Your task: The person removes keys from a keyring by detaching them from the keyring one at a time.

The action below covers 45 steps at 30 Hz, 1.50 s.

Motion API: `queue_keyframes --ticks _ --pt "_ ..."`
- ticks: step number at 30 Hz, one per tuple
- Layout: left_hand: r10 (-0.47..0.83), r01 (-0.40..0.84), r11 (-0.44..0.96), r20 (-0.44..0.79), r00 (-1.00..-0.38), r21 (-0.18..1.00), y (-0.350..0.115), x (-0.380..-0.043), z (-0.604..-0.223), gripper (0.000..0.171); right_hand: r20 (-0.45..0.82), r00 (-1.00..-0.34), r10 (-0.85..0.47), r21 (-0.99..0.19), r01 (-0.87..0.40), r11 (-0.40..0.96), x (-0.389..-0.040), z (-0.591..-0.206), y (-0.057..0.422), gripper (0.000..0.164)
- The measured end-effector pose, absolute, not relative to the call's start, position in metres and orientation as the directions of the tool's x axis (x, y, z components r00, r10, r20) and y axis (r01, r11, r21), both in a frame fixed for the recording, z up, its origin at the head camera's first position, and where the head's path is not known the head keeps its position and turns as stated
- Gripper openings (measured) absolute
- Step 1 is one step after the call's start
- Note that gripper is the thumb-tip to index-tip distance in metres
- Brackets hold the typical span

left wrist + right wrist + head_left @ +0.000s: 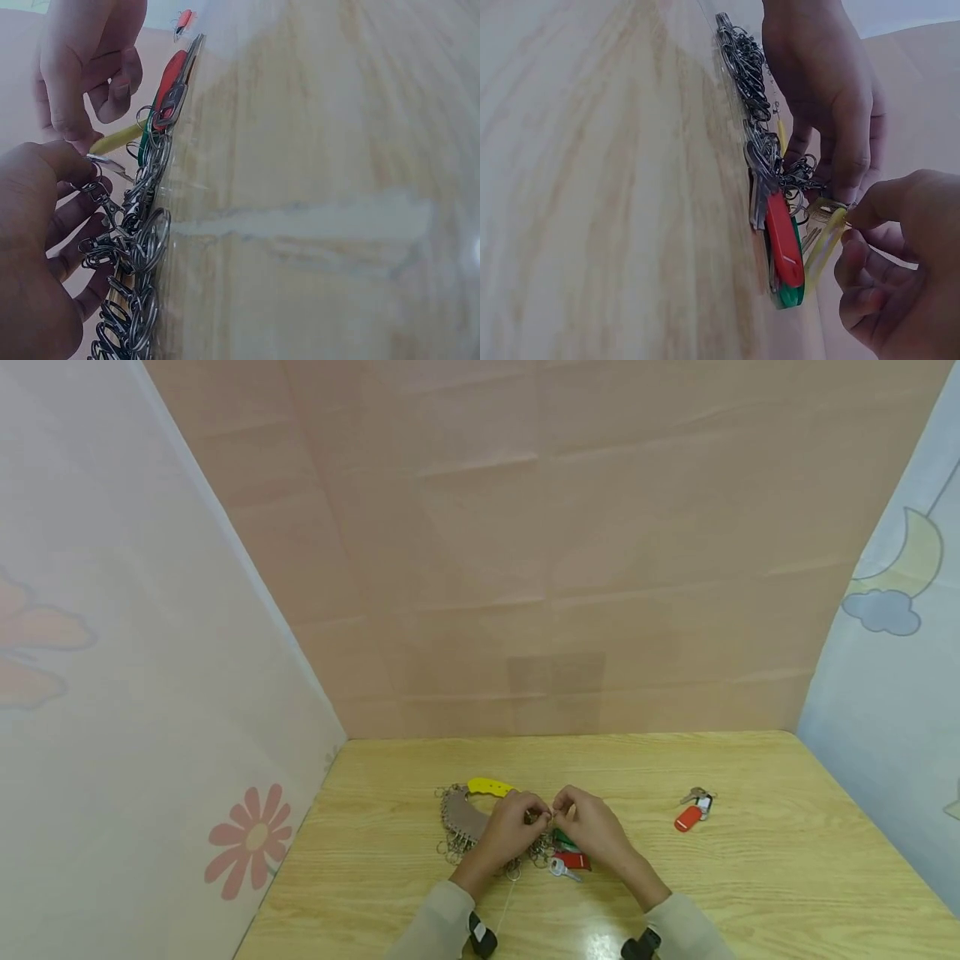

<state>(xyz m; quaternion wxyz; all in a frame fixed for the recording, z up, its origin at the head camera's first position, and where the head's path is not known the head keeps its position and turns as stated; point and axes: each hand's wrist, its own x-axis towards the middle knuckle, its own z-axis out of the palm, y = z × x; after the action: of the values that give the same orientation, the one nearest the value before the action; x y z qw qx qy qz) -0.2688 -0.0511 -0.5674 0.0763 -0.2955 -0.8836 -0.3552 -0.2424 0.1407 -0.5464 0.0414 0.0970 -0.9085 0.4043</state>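
A crescent-shaped key holder lies on the table, its grey plate (462,814) fringed with small metal clips and rings and topped by a yellow handle (489,787). At its right end my left hand (516,827) pinches a small metal ring between thumb and finger. Fingertip to fingertip with it, my right hand (596,833) pinches the ring end of a yellow key tag (826,244). Below them hang a red key tag (784,240), a green key tag (793,294) and a silver key (561,867). Fingers partly hide the pinched rings.
A separate red key tag (687,818) with keys (697,794) lies to the right on the wooden table (787,877). A pink-brown backdrop (570,568) rises behind the table, with pale printed side walls (135,652) at left and right.
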Motion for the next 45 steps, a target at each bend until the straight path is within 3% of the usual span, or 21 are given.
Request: queue_keyframes --ticks 7,28,45 --pt "0.479 0.590 0.575 0.351 -0.805 0.567 -0.0503 -0.2695 -0.5667 0.007 0.209 -0.961 -0.181 -0.669 -0.276 0.690 -0.2421 -0.5425 0.1384 0.011" --pt "0.468 0.567 0.553 0.336 -0.817 0.610 -0.0520 -0.2703 -0.5699 0.010 0.238 -0.965 -0.111 -0.688 -0.248 0.683 -0.2403 -0.5472 0.1384 0.011" --pt "0.490 0.599 0.538 0.358 -0.795 0.593 -0.0506 -0.2703 -0.5687 0.010 0.326 -0.922 -0.208 -0.489 -0.353 0.798 -0.2407 -0.5481 0.1377 0.026"
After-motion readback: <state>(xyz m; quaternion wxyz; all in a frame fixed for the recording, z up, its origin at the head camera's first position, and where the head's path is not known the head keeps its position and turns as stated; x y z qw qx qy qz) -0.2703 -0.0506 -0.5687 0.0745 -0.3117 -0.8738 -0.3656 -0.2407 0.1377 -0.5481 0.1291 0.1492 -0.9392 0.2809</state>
